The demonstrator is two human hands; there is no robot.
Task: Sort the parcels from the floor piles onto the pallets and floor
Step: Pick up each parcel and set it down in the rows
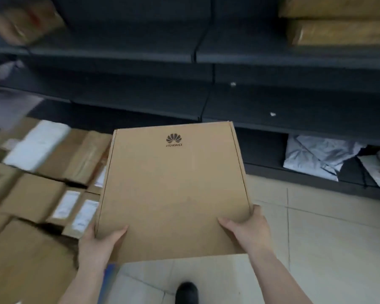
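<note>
Between both hands, flat brown carton carried level over the tiled floor, long axis pointing away from the body toward the dark shelving. Left hand gripping the near left corner, thumb on top; right hand gripping the near right corner likewise. Stacked cardboard parcels low to the left, nearer the left hand; grey mailer bags under the bottom shelf to the right. Likely mid-carry; drop spot not yet evident.

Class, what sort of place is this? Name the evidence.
Probably a parcel depot or stockroom: cardboard boxes piled on the floor, dark shelves against the wall, and grey mailing bags tucked under them.
</note>
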